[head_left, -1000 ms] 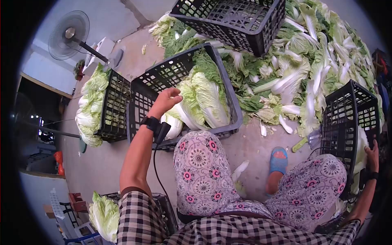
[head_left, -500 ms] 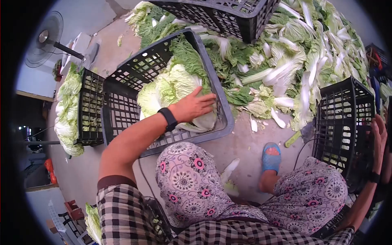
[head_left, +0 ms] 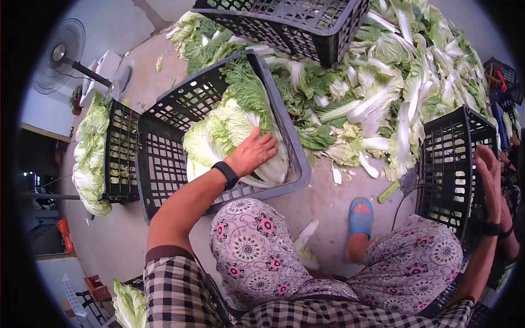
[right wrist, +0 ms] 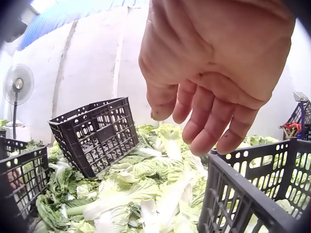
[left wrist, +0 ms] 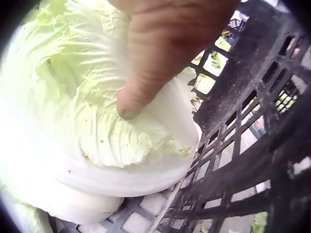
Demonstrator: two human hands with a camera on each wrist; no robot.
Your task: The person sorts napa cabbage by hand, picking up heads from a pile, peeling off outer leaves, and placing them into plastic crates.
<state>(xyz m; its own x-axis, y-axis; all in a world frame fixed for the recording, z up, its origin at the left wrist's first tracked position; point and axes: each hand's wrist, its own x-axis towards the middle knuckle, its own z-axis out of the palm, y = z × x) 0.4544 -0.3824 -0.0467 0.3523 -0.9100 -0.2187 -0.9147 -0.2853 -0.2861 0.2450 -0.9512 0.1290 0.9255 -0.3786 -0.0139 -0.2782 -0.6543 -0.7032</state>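
Note:
Two pale Chinese cabbages (head_left: pixel 221 128) with a dark green outer leaf lie in the tilted black plastic crate (head_left: pixel 287 123) at my left knee. On the right-hand one rests my left hand (head_left: pixel 251 156), palm down with fingers spread. The left wrist view shows its thumb (left wrist: pixel 133 99) against the crinkled leaves of a cabbage (left wrist: pixel 112 145), beside the crate's slatted wall (left wrist: pixel 243 141). My right hand (head_left: pixel 488 175) is raised over the right-hand crate (head_left: pixel 444 164). Seen from the right wrist, this hand (right wrist: pixel 214 73) hangs with loosely bent fingers and holds nothing, above the crate's rim (right wrist: pixel 243 187).
Loose cabbage leaves (head_left: pixel 377 104) are heaped ahead, with another black crate (head_left: pixel 284 33) on them. A crate of cabbages (head_left: pixel 120 153) stands far left, near a fan (head_left: pixel 59 53). A green-handled knife (head_left: pixel 389 191) lies by the right crate. Another person's arm (head_left: pixel 509 224) shows far right.
My left hand has moved right and down from above the crate onto the cabbage. My right hand has risen from inside the right crate, where it was by a cabbage.

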